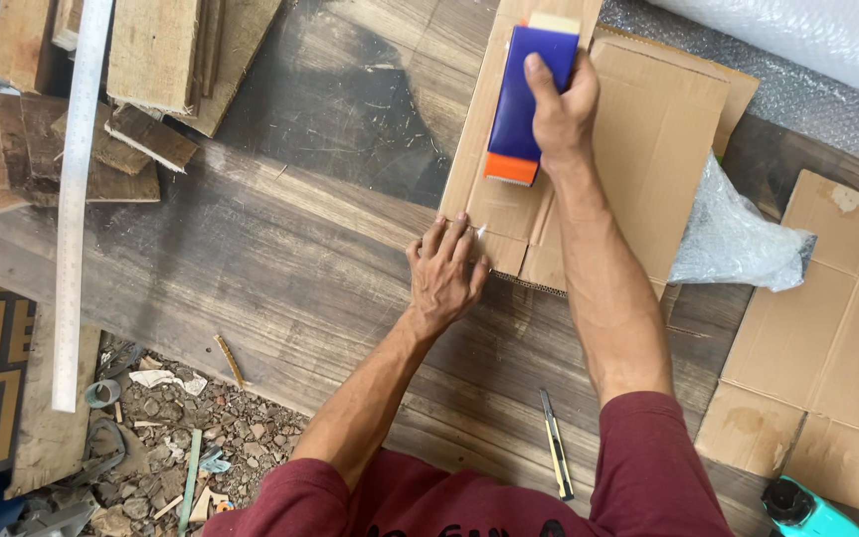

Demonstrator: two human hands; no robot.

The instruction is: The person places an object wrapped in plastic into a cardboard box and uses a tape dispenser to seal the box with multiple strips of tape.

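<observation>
A flattened cardboard box (648, 129) lies on a dark wooden table (280, 249), near its far edge. The right hand (561, 109) is clasped around a blue block with an orange end (524, 99), thumb along one side, pressing it flat against the cardboard close to the box's left edge. The orange end points toward the person. The left hand (444, 273) rests fingers-down at the box's near left corner, fingertips touching the cardboard flap, grasping nothing; it lies flat and spread.

Just right of the box, a crumpled piece of bubble wrap (738, 239) lies partly on the table and touches the box's right side. Beyond it, at the top right, a large roll of bubble wrap (807, 40) crosses the corner. More flat cardboard (827, 348) lies to the right, well apart from the hands. A utility knife (555, 443) rests on the table near the person's body, between the two arms. At the far left a long metal ruler (77, 199) lies over stacked wood offcuts (72, 149). A teal object (807, 509) shows at the bottom right; I cannot tell what it is. Gravel and scraps (171, 428) cover the ground below the table's edge.
</observation>
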